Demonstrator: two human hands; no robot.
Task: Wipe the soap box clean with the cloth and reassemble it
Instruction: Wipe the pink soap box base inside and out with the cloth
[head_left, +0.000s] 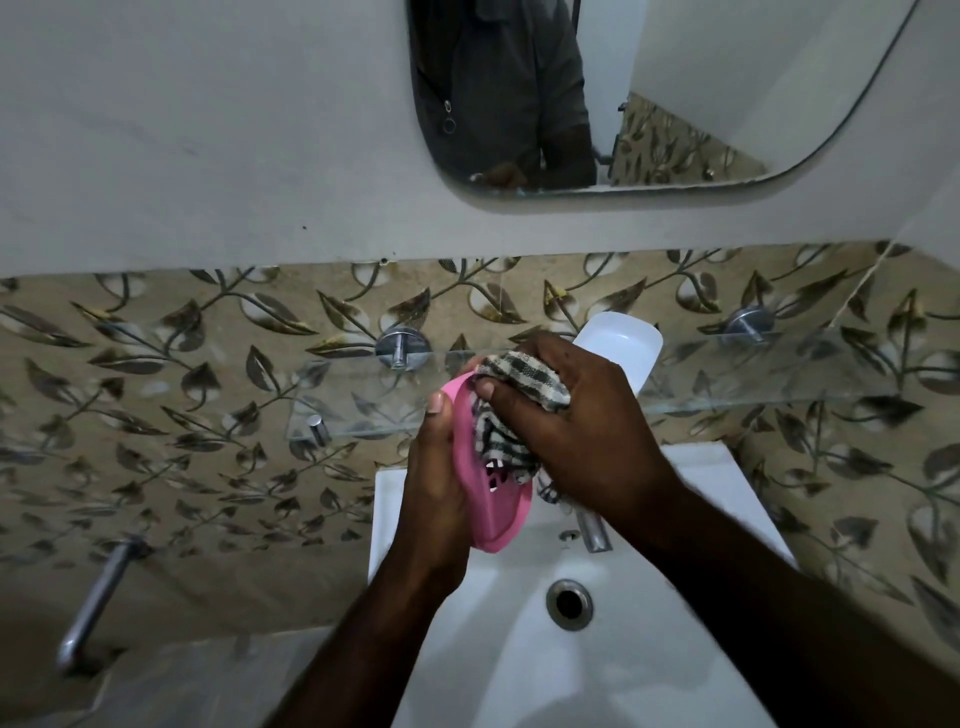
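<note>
Above sink (519, 654), left hand (441, 483) cupped pink soap tray (501, 519), thumb curled over rim. Right hand (587, 431) fingers bunched round checked cloth (519, 379), pressing it into tray. Tray probably light, stiff plastic, slippery if wet; best held by edges. White box half (623, 343) lay on glass shelf (753, 374) behind; tap (595, 530) close beneath.

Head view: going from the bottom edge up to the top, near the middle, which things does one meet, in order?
From the bottom: sink drain → tap → checked cloth → white soap box part → mirror. The pink tray overlaps the tap and cloth, so it is left out.
</note>
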